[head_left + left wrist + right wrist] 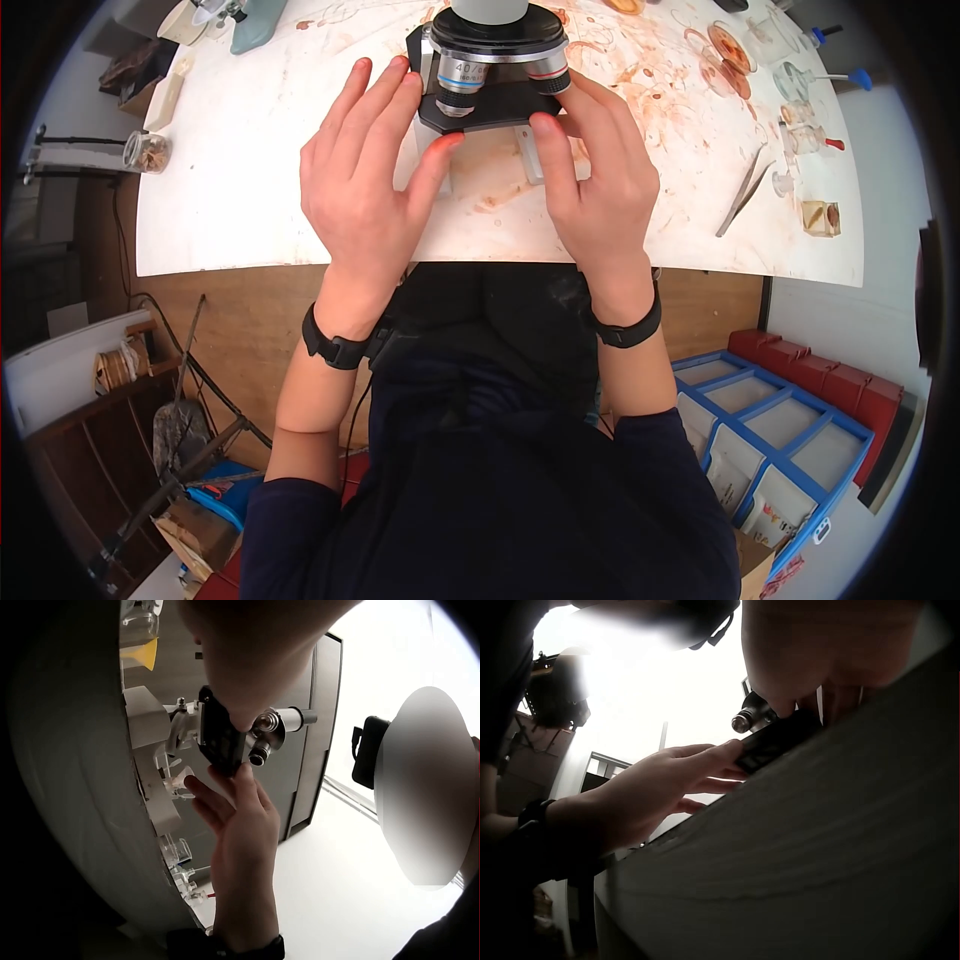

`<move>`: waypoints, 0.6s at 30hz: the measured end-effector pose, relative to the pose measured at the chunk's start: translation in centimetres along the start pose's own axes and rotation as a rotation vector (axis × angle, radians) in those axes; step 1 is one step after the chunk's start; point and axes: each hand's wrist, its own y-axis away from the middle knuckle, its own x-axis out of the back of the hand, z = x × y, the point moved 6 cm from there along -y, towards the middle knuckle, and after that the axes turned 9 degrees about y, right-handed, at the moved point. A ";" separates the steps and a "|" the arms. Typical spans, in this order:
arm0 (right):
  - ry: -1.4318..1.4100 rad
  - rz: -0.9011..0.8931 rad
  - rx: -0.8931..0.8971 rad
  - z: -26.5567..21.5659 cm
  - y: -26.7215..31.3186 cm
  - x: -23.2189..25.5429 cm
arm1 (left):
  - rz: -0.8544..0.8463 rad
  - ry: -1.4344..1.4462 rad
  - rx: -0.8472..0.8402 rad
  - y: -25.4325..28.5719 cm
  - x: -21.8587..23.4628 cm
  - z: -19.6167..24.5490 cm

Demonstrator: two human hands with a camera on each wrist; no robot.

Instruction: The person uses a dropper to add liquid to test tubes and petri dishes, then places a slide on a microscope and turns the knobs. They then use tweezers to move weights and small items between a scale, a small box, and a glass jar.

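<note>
A microscope stands at the back middle of the table, its black stage (490, 120) facing the person. Above the stage hang a blue-banded objective (460, 82) and a red-banded objective (548, 75). My left hand (362, 190) grips the stage's left corner, thumb at the front edge and long fingers along the side. The right corner is held by my right hand (605, 190), its thumb at the front edge. In the left wrist view, the right hand's fingers (217, 806) reach below the stage, partly hidden. The right wrist view shows the left thumb (716, 755) against the stage edge.
Tweezers (742, 200) and a small yellowish block (821, 218) lie on the right of the stained white table (230, 220). Glass dishes (733, 48) stand behind them. At the left edge sits a glass jar (148, 152). A blue-framed drawer unit (770, 420) is below right.
</note>
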 end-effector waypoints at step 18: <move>0.108 -0.116 0.086 -0.1 -0.8 0.7 | -0.116 -0.024 0.006 -1.1 0.6 0.3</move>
